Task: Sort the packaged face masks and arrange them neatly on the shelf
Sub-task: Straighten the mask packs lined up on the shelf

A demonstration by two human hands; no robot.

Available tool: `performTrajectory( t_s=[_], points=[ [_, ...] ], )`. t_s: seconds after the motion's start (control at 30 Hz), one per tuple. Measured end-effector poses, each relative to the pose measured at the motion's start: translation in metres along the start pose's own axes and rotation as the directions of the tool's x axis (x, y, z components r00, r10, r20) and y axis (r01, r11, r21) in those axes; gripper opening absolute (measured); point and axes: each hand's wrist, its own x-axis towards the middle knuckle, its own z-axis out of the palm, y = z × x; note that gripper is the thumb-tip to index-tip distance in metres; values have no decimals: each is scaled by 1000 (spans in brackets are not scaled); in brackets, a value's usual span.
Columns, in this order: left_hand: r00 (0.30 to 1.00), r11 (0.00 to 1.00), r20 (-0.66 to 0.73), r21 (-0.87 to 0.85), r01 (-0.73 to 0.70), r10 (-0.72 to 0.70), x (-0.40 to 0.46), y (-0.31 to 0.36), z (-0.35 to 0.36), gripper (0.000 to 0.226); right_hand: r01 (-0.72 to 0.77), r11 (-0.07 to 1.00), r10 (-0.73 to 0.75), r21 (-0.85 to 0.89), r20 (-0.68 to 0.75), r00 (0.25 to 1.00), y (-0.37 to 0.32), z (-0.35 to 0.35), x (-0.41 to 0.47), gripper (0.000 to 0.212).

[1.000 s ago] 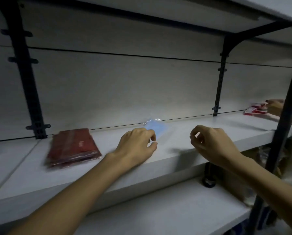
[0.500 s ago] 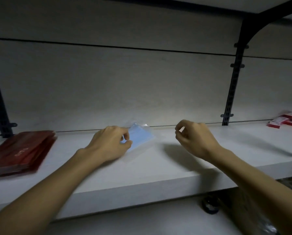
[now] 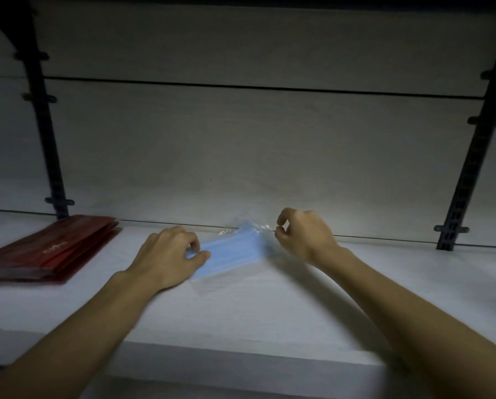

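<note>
On the white shelf (image 3: 269,306), left hand (image 3: 169,257) pinched the limp, slippery clear-wrapped blue mask pack (image 3: 229,251); right hand (image 3: 304,234) pinched its crinkly far corner.

Mask pack (image 3: 229,254): light blue in clear wrap. Stack (image 3: 51,249) at left: dark red, faint lettering. Shelf (image 3: 269,312): white. Back panel (image 3: 241,154): pale grey. Brackets (image 3: 468,174): black.

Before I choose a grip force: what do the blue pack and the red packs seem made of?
Blue pack: soft mask fabric, apparently, in thin clear film that crinkles and glints at its far end. Red packs: probably glossy plastic or foil pouches, judging by their sheen and flat stacked edges; dim light leaves it open.
</note>
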Motion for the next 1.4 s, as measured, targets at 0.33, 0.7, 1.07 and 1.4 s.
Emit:
performTrajectory(
  t_s=[0.33,0.7,1.07,1.4],
  points=[
    [998,986,-45,-156,-51,45,-3,-4,2,9,-167,976,190,-140,176,966,23,20,-3,57],
    [993,976,-17,-182,-119,118,3,-3,8,12,-220,975,213,3,238,948,42,10,4,19],
    [996,997,-62,-58,53,-57,3,-1,4,9,-115,988,98,107,156,983,42,2,5,39],
    [976,975,16,-55,216,-215,8,0,7,39,-262,961,277,-94,268,923,30,-14,-4,55]
  ],
)
